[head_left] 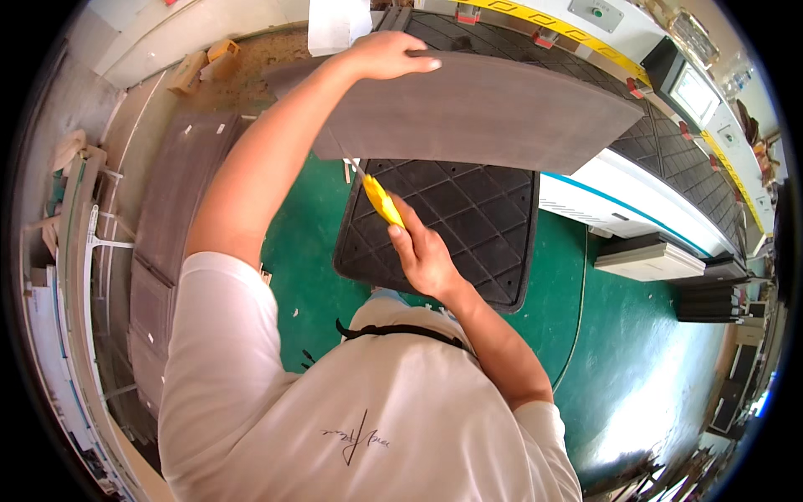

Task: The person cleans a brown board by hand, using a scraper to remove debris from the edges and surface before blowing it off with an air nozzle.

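Observation:
A large grey-brown board (pixel 485 109) is held tilted in front of me, its lower edge above a black ridged mat (pixel 452 222). My left hand (pixel 389 56) grips the board's upper edge near its left part, thumb on the near face. In my right hand (pixel 424 255) is a yellow-handled tool (pixel 383 201) with a thin metal blade, pointing up and left. The blade's tip lies by the board's lower left edge; I cannot tell whether it touches.
Behind the board runs a long white machine (pixel 619 201) with a yellow strip and a screen (pixel 694 90). Brown panels (pixel 180 201) stand at left beside a rack (pixel 92 251). Stacked panels (pixel 648 259) are at right. A cable (pixel 580 318) crosses the green floor.

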A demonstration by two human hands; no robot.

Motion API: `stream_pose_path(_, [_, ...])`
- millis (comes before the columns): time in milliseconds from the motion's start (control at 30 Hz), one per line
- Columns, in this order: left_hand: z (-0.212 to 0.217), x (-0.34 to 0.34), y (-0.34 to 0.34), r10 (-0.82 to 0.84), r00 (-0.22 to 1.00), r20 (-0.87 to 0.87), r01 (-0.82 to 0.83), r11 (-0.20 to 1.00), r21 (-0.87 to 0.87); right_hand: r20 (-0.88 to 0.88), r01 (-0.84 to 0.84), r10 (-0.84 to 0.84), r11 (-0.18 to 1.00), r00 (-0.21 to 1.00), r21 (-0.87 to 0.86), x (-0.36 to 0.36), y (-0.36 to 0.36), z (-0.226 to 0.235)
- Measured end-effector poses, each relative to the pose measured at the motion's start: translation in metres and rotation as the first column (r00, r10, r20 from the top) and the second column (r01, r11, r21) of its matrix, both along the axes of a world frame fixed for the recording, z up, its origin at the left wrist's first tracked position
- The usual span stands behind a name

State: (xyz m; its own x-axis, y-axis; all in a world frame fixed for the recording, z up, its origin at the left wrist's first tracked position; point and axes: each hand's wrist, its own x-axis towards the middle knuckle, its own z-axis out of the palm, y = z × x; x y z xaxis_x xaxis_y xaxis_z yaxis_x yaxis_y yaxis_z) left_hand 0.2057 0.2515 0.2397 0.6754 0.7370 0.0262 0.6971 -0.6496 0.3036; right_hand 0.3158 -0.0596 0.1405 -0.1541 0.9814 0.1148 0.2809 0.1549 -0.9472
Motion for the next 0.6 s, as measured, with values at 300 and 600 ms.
stream_pose_path(300, [-0.010, 0.018, 0.010, 0.107, 0.987, 0.123, -0.116, 0.991, 0.068, 0.083, 0.230, -0.254, 0.946, 0.964, 0.228, -0.005, 0.014, -0.027])
stream_pose_path(600, [-0.018, 0.037, 0.003, 0.092, 0.972, 0.215, -0.156, 0.941, 0.301, 0.449, 0.300, -0.204, 0.942, 0.870, -0.152, 0.033, 0.011, -0.064])
